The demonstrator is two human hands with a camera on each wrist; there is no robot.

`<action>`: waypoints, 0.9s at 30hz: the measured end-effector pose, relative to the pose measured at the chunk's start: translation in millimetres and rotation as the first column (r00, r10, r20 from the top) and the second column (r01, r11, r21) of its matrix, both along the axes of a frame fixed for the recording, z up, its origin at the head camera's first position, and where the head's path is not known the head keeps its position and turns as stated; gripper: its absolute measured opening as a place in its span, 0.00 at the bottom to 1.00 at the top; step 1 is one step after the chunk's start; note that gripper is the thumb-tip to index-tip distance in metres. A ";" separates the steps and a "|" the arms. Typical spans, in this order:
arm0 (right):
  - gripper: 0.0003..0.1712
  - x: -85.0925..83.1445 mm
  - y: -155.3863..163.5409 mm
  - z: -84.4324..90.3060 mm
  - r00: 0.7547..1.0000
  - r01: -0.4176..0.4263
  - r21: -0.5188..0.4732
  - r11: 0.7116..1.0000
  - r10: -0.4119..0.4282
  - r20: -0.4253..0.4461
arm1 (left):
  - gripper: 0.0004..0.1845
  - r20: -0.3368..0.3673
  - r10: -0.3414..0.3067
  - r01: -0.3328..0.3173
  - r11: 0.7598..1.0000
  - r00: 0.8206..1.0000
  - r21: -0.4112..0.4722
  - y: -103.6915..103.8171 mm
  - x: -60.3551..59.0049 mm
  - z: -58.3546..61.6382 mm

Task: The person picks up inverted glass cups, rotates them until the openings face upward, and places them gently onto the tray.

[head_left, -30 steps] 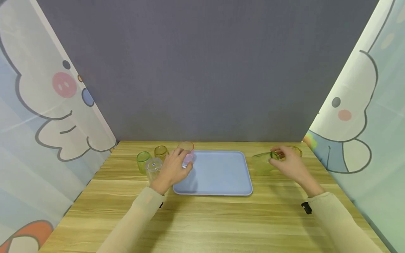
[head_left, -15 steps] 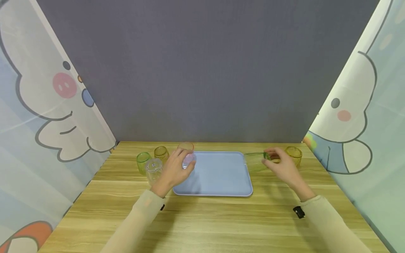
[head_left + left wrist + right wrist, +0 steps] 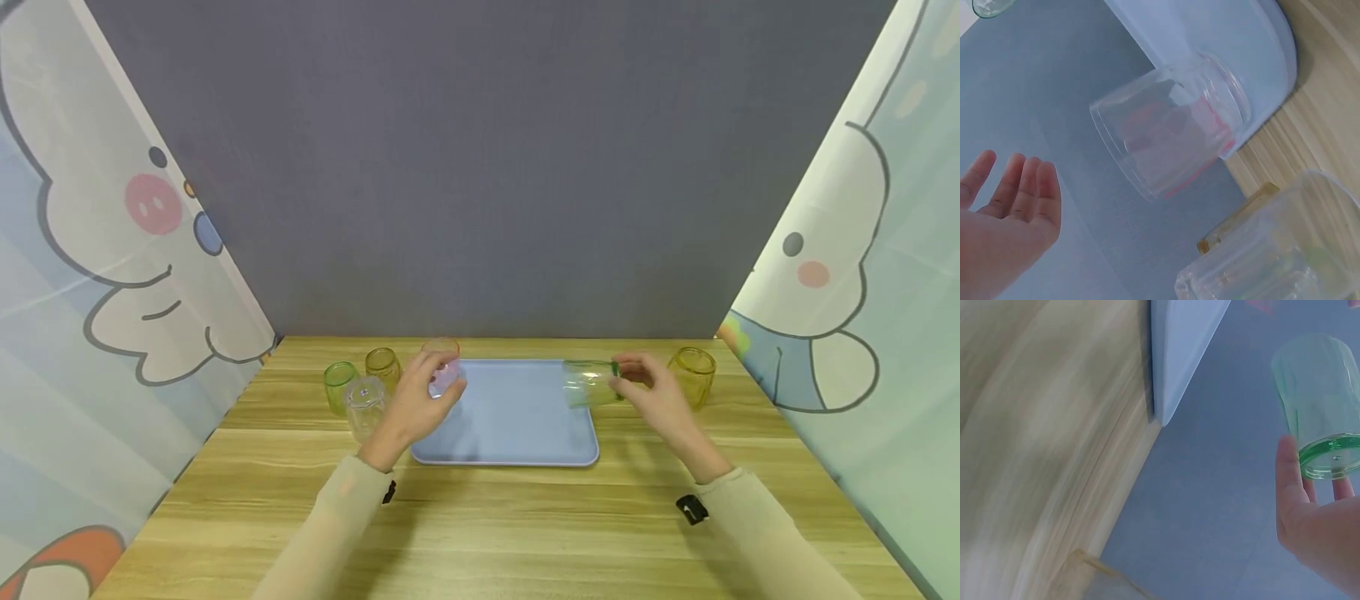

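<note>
Six cups showing in head view: two green cups, one [image 3: 339, 385] standing at left, one [image 3: 588, 384] lying sideways in right hand [image 3: 656, 398]; two yellow cups, one [image 3: 382, 363] at left, one [image 3: 693, 372] at right; one clear cup [image 3: 364, 402]; one pink cup [image 3: 442, 375] by left hand [image 3: 414, 402]. One blue tray [image 3: 517, 417] sitting on one wooden table [image 3: 495, 517]. Two hands working.
</note>
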State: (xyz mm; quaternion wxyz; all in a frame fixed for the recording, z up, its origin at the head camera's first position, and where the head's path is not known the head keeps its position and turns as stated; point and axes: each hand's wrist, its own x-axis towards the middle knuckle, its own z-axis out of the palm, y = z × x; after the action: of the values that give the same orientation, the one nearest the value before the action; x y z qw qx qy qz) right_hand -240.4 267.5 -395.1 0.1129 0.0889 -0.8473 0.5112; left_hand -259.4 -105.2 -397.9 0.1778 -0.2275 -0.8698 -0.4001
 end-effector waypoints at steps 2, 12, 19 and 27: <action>0.24 1.3 -2.1 -0.1 1.000 0.000 -0.023 1.000 0.000 0.012 | 0.24 -0.007 -0.012 0.012 1.000 1.000 0.015 1.4 0.5 -0.6; 0.24 2.5 -11.2 -3.2 0.999 -0.025 -0.156 0.987 0.030 0.028 | 0.24 0.034 -0.063 0.058 0.989 0.997 0.134 4.5 1.1 0.9; 0.25 4.6 -21.1 -2.8 0.997 -0.066 -0.213 0.975 0.070 0.013 | 0.24 0.058 -0.092 0.081 0.981 0.994 0.175 6.8 4.3 3.9; 0.25 6.7 -30.4 -1.0 0.995 -0.086 -0.248 0.965 0.097 0.030 | 0.25 0.081 -0.124 0.107 0.977 0.989 0.182 8.4 6.7 5.0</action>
State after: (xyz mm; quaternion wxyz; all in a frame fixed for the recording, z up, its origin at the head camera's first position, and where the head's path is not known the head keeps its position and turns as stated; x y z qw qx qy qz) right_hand -233.7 237.0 -396.1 0.0817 0.1026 -0.7743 0.6191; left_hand -252.7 -96.9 -393.0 0.1336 -0.2423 -0.8233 -0.4956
